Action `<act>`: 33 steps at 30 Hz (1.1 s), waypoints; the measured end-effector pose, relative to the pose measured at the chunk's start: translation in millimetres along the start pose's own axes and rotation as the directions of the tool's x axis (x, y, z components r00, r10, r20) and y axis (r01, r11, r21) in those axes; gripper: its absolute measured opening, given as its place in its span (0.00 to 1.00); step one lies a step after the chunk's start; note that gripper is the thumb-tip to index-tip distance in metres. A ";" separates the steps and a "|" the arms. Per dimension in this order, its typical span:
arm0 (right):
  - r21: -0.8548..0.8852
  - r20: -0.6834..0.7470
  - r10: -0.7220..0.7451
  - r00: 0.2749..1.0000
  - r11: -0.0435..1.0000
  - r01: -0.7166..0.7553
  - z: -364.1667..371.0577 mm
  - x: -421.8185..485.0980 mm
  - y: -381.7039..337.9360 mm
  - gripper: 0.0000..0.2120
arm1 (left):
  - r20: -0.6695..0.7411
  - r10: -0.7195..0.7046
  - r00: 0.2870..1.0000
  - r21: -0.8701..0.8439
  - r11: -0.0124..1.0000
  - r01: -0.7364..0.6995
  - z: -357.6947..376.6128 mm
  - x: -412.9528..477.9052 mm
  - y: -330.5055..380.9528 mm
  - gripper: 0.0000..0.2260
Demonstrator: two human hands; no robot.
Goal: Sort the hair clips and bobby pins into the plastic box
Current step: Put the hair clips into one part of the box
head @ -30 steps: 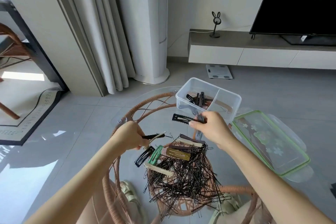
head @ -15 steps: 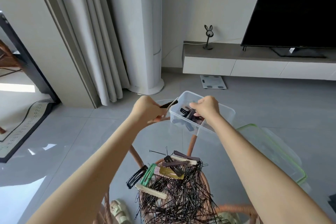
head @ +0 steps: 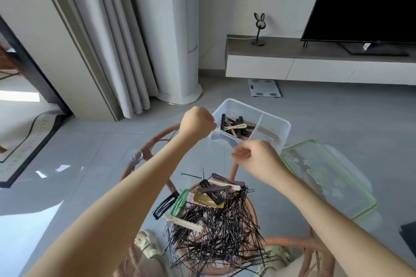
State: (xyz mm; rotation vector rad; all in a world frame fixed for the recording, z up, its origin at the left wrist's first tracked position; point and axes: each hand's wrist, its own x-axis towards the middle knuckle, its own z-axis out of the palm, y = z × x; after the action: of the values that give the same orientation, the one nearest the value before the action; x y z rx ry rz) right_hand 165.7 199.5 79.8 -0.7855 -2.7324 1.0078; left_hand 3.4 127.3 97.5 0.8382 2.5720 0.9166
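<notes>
Meanwhile, the left hand (head: 198, 124) was seen clenched beside the plastic box (head: 248, 129), the right hand (head: 256, 159) curled before it; whether anything was gripped could not be told. Hair clips (head: 234, 126) lay in its left compartment.

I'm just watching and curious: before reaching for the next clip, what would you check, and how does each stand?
1. Box open, lid set aside: ok.
2. Clips in the box's left compartment: ok.
3. Right compartment has room: ok.
4. Left hand empty: cannot tell, it is fisted.
5. Right hand empty: cannot tell, blurred.
6. Pile within reach, clips on top: ok.
</notes>
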 end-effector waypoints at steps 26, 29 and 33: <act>-0.118 0.012 -0.074 0.997 0.990 0.074 58.1 -32.0 6.7 0.08 | 0.180 -0.194 0.964 0.301 0.944 0.134 12.6 -133.1 -100.3 0.14; -0.078 -0.055 -0.112 0.992 0.991 0.107 53.0 -37.1 11.9 0.11 | 0.187 -0.201 0.962 0.312 0.940 0.136 13.4 -133.2 -95.4 0.11; 0.221 -0.161 -0.094 0.982 0.967 0.129 47.3 -40.8 17.1 0.07 | 0.217 -0.252 0.943 0.271 0.944 0.189 13.9 -131.2 -91.3 0.18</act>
State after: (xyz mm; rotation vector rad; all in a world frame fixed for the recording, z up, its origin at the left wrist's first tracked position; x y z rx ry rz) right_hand 194.5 162.6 35.0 -0.6328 -2.4472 1.1638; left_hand 74.2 -3.3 36.8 0.6559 2.5205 0.4012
